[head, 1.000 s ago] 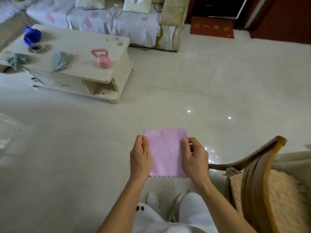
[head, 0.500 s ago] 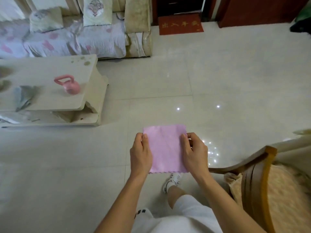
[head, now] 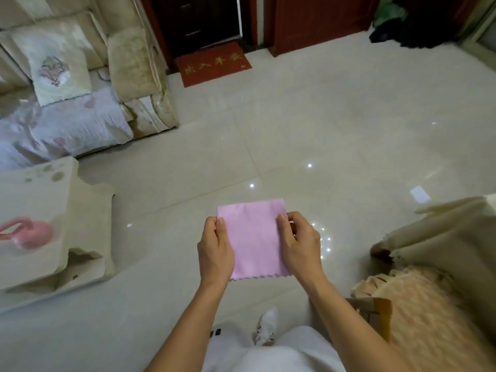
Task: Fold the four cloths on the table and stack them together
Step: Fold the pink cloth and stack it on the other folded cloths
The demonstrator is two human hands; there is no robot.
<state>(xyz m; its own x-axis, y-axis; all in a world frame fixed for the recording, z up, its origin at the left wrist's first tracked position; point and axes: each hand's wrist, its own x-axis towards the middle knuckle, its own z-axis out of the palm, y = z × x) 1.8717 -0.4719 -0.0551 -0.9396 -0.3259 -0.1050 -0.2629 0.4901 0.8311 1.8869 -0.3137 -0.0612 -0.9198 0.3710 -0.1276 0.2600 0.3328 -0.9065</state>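
Nearest in frame: white trousers and one white shoe (head: 265, 327) on the tiled floor (head: 335, 135).

Pink cloth (head: 255, 241) is in the air in front of the person, not on the table. It hangs roughly flat, zigzag edge at the bottom, straight edge on top; it looks already folded at least once, though layer count is not visible.

Left hand (head: 216, 252) pinches the cloth's left edge, thumb on the front face, fingers behind. Right hand (head: 299, 244) pinches the right edge the same way, fingers curled around it.

Step in hand, my read: next fold on this cloth, or carrying it back for stacking.
- Keep both pinches level so the top edge stays straight.
- Bring the side edges together and match corners before creasing.
- Thin fabric will sag between the hands, so a little tension helps.
- Flattening it on the table would give a cleaner crease than folding mid-air.

Right: wooden chair (head: 375, 315) with a fuzzy cushion.

Left: low table (head: 40, 200), with a pink kettlebell-shaped object (head: 26, 233) on top. No other cloths visible on the part of it in frame.

Containers: none in view, so no contents to report.

Far: sofa (head: 80, 103) with a pillow (head: 57, 68), and a red doormat (head: 213, 64) at a dark door.
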